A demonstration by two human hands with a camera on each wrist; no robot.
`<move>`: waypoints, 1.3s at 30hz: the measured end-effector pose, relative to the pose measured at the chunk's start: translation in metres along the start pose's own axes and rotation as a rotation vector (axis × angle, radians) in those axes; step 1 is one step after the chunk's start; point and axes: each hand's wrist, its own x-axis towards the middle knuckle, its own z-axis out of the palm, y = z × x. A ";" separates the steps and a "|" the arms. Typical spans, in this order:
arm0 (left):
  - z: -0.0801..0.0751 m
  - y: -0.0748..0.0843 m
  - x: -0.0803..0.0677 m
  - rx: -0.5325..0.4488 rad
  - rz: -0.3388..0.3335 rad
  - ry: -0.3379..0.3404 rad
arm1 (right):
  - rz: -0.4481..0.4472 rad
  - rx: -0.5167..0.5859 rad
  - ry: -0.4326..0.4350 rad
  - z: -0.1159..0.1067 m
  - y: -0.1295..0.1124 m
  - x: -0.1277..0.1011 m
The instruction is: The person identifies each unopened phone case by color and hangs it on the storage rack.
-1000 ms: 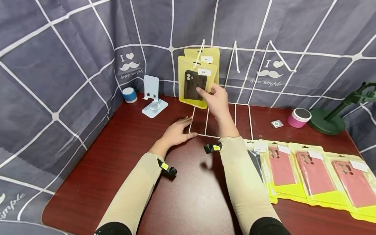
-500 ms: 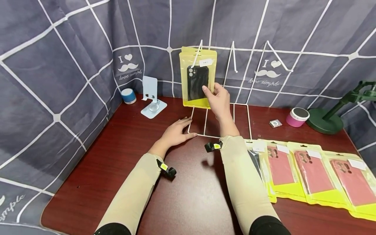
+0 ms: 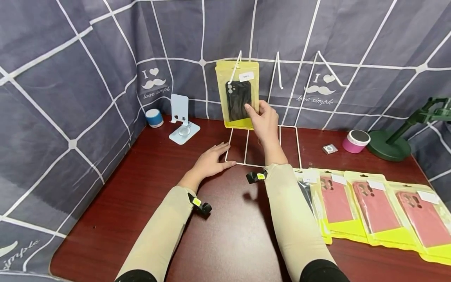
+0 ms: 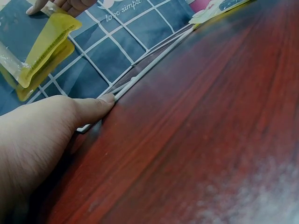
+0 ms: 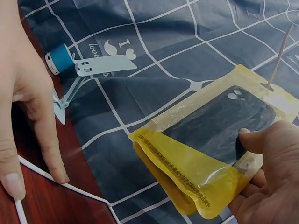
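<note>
My right hand (image 3: 265,120) pinches the lower right edge of a yellow bag with a black phone case (image 3: 239,100), thumb in front and fingers behind. The bag hangs on the left hook (image 3: 235,68) of a white wire rack, with a second yellow bag (image 5: 163,175) behind it. My left hand (image 3: 210,159) lies on the table at the rack's front left corner, fingers extended. In the left wrist view its thumb (image 4: 96,108) touches the white wire base (image 4: 149,67). The right wrist view shows the hook wire passing through the bag's top slot.
Several bagged pink phone cases (image 3: 378,205) overlap at the right. Two more white hooks (image 3: 279,70) stand beside the bags. At the back are a blue speaker (image 3: 154,118), a phone stand (image 3: 184,121), a pink speaker (image 3: 356,141), a small square device (image 3: 330,149) and a green lamp base (image 3: 389,145).
The front bag has swung back and slightly right, against the bag behind it on the hook. My right hand has moved a little right with it; my left hand stays put.
</note>
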 end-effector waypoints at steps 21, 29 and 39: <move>0.001 0.007 0.007 -0.004 0.031 0.006 | 0.027 0.016 -0.039 -0.017 -0.007 0.003; 0.003 0.006 0.003 -0.004 0.034 0.015 | -0.012 0.042 0.020 -0.023 -0.016 -0.002; 0.002 0.003 -0.002 -0.014 0.023 0.029 | -0.016 0.156 0.007 -0.028 -0.037 -0.019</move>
